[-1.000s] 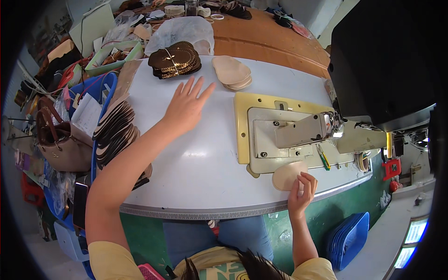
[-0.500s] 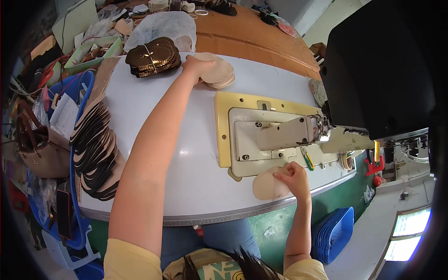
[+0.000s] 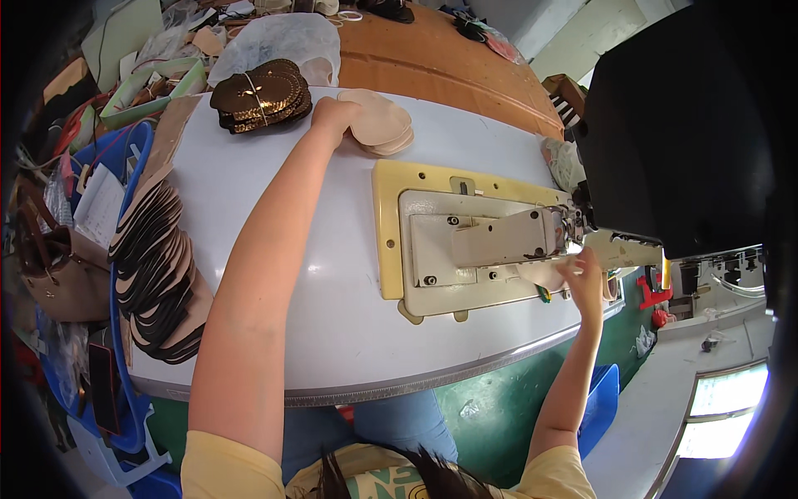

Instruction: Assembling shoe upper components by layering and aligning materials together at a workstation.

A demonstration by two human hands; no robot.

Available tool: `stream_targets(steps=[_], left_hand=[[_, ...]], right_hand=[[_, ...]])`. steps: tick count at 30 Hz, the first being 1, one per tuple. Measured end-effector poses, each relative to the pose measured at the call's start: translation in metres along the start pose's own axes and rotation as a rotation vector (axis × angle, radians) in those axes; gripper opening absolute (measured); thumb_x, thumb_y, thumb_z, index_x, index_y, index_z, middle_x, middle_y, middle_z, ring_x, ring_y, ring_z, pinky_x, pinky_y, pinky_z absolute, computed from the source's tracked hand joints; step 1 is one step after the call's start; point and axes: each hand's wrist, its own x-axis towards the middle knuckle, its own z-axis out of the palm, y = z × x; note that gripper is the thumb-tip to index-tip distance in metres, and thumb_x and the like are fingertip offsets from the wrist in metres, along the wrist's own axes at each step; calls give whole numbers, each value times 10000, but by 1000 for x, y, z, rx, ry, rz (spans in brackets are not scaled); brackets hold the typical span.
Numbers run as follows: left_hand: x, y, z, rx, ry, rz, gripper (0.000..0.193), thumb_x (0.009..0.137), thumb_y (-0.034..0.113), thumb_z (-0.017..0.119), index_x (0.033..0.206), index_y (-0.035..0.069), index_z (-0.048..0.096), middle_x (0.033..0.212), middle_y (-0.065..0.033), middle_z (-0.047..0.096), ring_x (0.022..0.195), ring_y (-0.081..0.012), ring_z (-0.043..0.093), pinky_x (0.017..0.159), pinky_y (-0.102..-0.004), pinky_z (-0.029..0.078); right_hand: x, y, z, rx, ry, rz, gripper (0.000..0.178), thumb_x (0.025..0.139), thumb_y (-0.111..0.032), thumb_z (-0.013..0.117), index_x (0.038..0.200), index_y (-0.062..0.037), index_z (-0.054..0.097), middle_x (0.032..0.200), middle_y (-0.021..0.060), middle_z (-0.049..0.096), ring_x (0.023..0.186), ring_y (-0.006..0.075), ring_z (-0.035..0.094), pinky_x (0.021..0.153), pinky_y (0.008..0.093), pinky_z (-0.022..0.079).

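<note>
My left hand reaches to the far side of the white table, its fingers closed at the left edge of a small stack of beige rounded flat pieces. My right hand is by the head of a sewing machine, pinching a single beige piece. That piece lies partly under the machine's arm, and much of it is hidden. Left of my left hand sits a tied bundle of shiny bronze-brown pieces. A green-handled tool shows just below the held piece.
Overlapping black-edged beige pieces run along the table's left side. Beyond them are a blue bin and a brown handbag. A clear plastic bag lies behind the bundle. The large black machine housing hangs at the right.
My right hand has carried its beige piece up and right, partly under the machine's arm. My left hand has drawn slightly left, from atop the stack to its edge.
</note>
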Motion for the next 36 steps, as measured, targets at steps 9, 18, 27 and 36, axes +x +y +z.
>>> stream_targets(steps=[9,18,27,36], left_hand=[[-10,-31,-24,89,229,237,483,900,385,555,1079,-58,627,1073,-249,642,1030,-327,619,895,-394,462],[-54,40,-121,1693,249,598,1134,635,490,823,1512,316,126,1480,-213,281,1306,-471,338,996,-640,331],[-22,43,-142,1620,352,645,939,628,331,847,1410,163,356,1140,-203,579,1018,-387,597,799,-472,524],[-22,62,-162,1326,313,516,662,719,277,747,1296,72,496,1068,-188,642,979,-317,645,810,-424,528]], right_hand=[[-28,-200,50,456,-968,-421,368,800,-167,751,1110,-21,616,1066,92,655,999,195,620,831,315,479],[134,-238,249,199,-18,-18,763,768,-473,738,1323,-31,458,1244,196,545,1183,333,511,1006,429,409],[181,-212,247,428,-628,426,623,640,-484,846,773,87,635,703,107,621,608,141,582,456,264,426],[150,-238,254,778,-556,403,674,734,-321,822,1193,49,495,1028,154,625,886,228,637,751,345,546]])
